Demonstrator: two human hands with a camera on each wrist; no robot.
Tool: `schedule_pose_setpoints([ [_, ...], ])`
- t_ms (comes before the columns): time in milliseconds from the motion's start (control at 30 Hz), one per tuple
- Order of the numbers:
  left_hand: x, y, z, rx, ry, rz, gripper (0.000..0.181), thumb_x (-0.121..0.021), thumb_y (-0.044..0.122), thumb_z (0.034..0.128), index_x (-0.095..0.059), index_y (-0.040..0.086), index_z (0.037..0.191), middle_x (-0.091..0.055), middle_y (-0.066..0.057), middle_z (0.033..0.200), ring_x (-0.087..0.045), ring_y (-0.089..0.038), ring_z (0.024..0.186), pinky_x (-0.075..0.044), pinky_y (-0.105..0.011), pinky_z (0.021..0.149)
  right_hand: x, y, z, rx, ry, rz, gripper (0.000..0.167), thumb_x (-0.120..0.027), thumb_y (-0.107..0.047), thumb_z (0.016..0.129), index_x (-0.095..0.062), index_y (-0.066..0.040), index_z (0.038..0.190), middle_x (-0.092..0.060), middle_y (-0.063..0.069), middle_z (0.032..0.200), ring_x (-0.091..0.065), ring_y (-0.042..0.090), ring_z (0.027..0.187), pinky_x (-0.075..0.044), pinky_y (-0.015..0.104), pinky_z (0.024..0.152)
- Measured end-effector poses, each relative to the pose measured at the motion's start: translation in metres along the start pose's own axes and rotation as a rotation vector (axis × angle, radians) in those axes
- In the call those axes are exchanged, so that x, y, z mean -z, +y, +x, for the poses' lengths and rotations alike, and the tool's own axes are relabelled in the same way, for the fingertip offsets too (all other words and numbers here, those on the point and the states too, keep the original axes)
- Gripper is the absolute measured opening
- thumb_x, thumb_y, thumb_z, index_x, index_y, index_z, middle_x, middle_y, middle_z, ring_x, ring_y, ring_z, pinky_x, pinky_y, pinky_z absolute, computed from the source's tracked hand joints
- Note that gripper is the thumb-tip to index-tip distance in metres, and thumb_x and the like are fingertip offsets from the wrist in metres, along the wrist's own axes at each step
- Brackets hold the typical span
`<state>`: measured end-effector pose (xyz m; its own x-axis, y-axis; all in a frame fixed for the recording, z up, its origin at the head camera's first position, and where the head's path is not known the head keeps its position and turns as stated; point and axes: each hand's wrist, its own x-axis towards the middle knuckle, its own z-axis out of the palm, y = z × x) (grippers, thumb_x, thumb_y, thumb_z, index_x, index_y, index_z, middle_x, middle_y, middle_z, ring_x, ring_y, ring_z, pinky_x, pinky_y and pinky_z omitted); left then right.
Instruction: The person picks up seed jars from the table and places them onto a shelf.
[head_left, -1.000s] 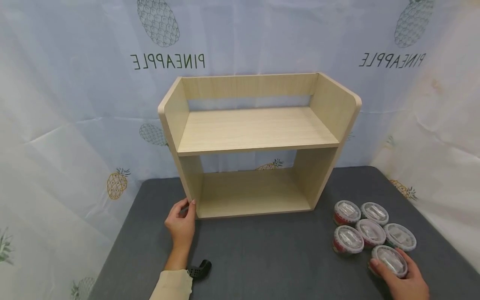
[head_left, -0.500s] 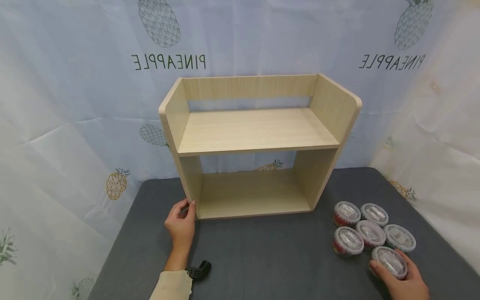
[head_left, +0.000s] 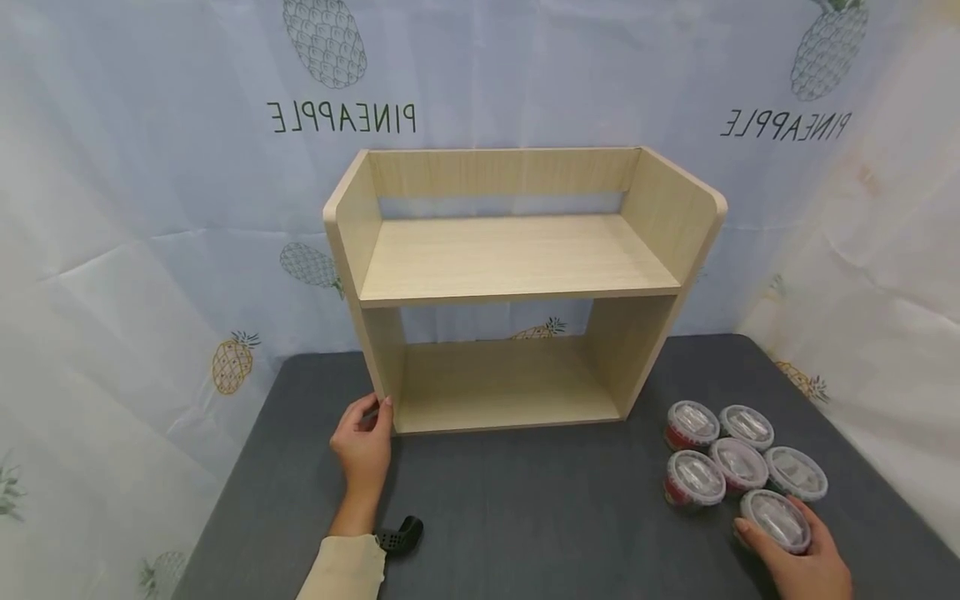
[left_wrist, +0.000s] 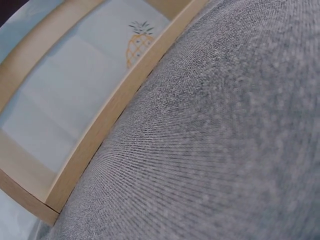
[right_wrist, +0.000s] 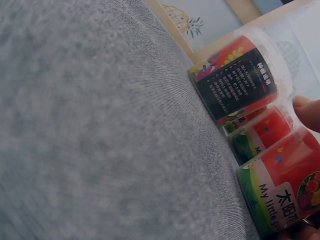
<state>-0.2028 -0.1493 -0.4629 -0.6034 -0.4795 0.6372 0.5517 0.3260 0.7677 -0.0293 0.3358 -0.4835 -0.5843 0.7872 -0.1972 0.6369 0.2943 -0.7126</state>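
On the right of the head view, my right hand grips the nearest of several small lidded plastic tubs, with thumb and fingers on opposite sides. That tub stands upright under a clear lid; its red and green label, with flower pictures and "My little", shows in the right wrist view. My left hand holds the lower front edge of the left side panel of a pale wooden two-tier shelf, thumb and fingers on either side. The left wrist view shows the shelf's bottom board, but no hand.
Other lidded tubs stand close together beyond the held one, among them a front-left tub and a middle tub. A dark grey cloth covers the table. Pineapple-print curtains hang behind the shelf and along the sides.
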Motion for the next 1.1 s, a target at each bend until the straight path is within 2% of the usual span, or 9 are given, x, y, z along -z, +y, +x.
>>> schedule_pose_setpoints([
  [233, 0.002, 0.001, 0.000, 0.011, 0.008, -0.013, 0.014, -0.075, -0.008, 0.0806, -0.071, -0.014, 0.093, -0.069, -0.027, 0.089, -0.066, -0.008, 0.083, -0.054, -0.009, 0.067, 0.001, -0.005, -0.003, 0.013, 0.017, 0.011, 0.107, -0.078, -0.061, 0.074, -0.030, -0.010, 0.155, -0.044, 0.030, 0.144, -0.046, 0.043, 0.122, -0.042, 0.037, 0.075],
  [333, 0.002, 0.000, 0.000, 0.009, 0.009, -0.013, 0.015, -0.075, -0.008, 0.0805, -0.071, -0.014, 0.093, -0.069, -0.027, 0.090, -0.066, -0.008, 0.083, -0.054, -0.009, 0.068, 0.001, -0.007, -0.003, -0.021, 0.062, 0.052, 0.106, -0.078, -0.064, 0.071, -0.035, -0.013, 0.153, -0.048, 0.025, 0.143, -0.055, 0.027, 0.107, -0.044, 0.028, 0.073],
  [433, 0.001, 0.000, 0.001, -0.001, 0.005, -0.013, 0.015, -0.075, -0.008, 0.0800, -0.072, -0.014, 0.094, -0.070, -0.026, 0.090, -0.067, -0.010, 0.082, -0.054, -0.010, 0.068, 0.004, -0.008, -0.006, -0.044, 0.122, 0.130, 0.103, -0.082, -0.063, 0.067, -0.042, -0.019, 0.151, -0.068, -0.002, 0.107, -0.052, -0.002, 0.078, -0.035, 0.013, 0.054],
  [500, 0.001, 0.000, 0.001, -0.008, 0.001, -0.014, 0.015, -0.075, -0.008, 0.0799, -0.072, -0.014, 0.094, -0.070, -0.026, 0.090, -0.067, -0.012, 0.080, -0.055, -0.011, 0.067, 0.007, -0.010, -0.010, -0.036, 0.153, 0.205, 0.100, -0.086, -0.058, 0.066, -0.044, -0.022, 0.149, -0.061, -0.022, 0.081, -0.043, -0.014, 0.065, -0.035, 0.010, 0.048],
  [567, 0.001, 0.000, 0.002, -0.013, 0.000, -0.016, 0.015, -0.075, -0.009, 0.0796, -0.072, -0.014, 0.093, -0.070, -0.026, 0.089, -0.068, -0.013, 0.080, -0.055, -0.011, 0.067, 0.010, -0.016, -0.015, -0.020, 0.177, 0.297, 0.093, -0.089, -0.049, 0.067, -0.048, -0.026, 0.147, -0.047, -0.034, 0.067, -0.043, -0.015, 0.058, -0.037, 0.010, 0.045],
  [733, 0.000, 0.001, 0.003, -0.021, 0.011, -0.016, 0.014, -0.075, -0.010, 0.0788, -0.072, -0.014, 0.092, -0.069, -0.026, 0.088, -0.068, -0.016, 0.080, -0.054, -0.010, 0.067, 0.015, -0.044, -0.030, 0.095, 0.222, 0.447, 0.079, -0.090, -0.029, 0.072, -0.053, -0.029, 0.142, -0.054, -0.032, 0.077, -0.050, -0.013, 0.064, -0.039, 0.006, 0.047],
  [867, 0.000, 0.001, 0.004, -0.026, 0.015, -0.015, 0.015, -0.075, -0.010, 0.0786, -0.072, -0.013, 0.092, -0.070, -0.026, 0.088, -0.068, -0.018, 0.080, -0.055, -0.010, 0.067, 0.010, -0.078, -0.043, 0.269, 0.222, 0.529, 0.072, -0.088, -0.013, 0.073, -0.058, -0.025, 0.137, -0.059, -0.025, 0.091, -0.056, -0.011, 0.071, -0.043, 0.003, 0.053],
  [1000, 0.000, 0.001, 0.004, -0.030, 0.009, -0.011, 0.014, -0.075, -0.010, 0.0791, -0.072, -0.014, 0.093, -0.070, -0.026, 0.089, -0.068, -0.017, 0.080, -0.055, -0.011, 0.067, -0.003, -0.112, -0.054, 0.432, 0.144, 0.609, 0.071, -0.085, 0.000, 0.073, -0.060, -0.021, 0.135, -0.064, -0.017, 0.093, -0.061, -0.005, 0.071, -0.047, 0.007, 0.054],
  [1100, 0.000, 0.000, 0.002, -0.027, 0.005, -0.007, 0.014, -0.075, -0.009, 0.0794, -0.072, -0.013, 0.092, -0.070, -0.025, 0.089, -0.068, -0.018, 0.080, -0.055, -0.011, 0.067, -0.019, -0.134, -0.060, 0.508, 0.051, 0.581, 0.072, -0.084, -0.002, 0.075, -0.056, -0.022, 0.139, -0.063, -0.013, 0.098, -0.062, -0.003, 0.074, -0.049, 0.008, 0.057],
])
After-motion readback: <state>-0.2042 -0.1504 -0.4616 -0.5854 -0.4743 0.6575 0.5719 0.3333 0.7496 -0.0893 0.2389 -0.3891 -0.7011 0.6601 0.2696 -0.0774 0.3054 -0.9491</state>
